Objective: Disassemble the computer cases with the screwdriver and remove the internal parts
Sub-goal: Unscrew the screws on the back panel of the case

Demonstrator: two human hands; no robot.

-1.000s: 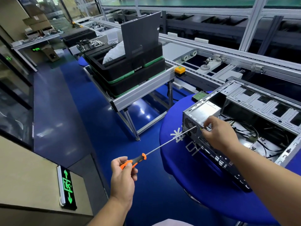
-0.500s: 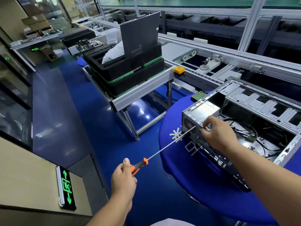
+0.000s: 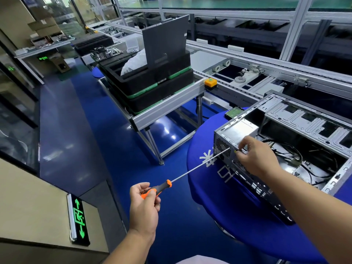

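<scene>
Blue-clothed round table (image 3: 219,191) carries an opened computer case (image 3: 285,149) at its left edge. Left hand (image 3: 145,204) grips the orange-handled screwdriver (image 3: 182,175), tip at the case's rear corner; right hand (image 3: 255,155) pinches there, fingers curled.

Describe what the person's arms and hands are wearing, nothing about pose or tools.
Both are bare: no gloves, sleeves, watch or rings show on the left hand or the right hand. Both forearms are uncovered up to the frame edge. A pale garment shows at the bottom edge.
</scene>
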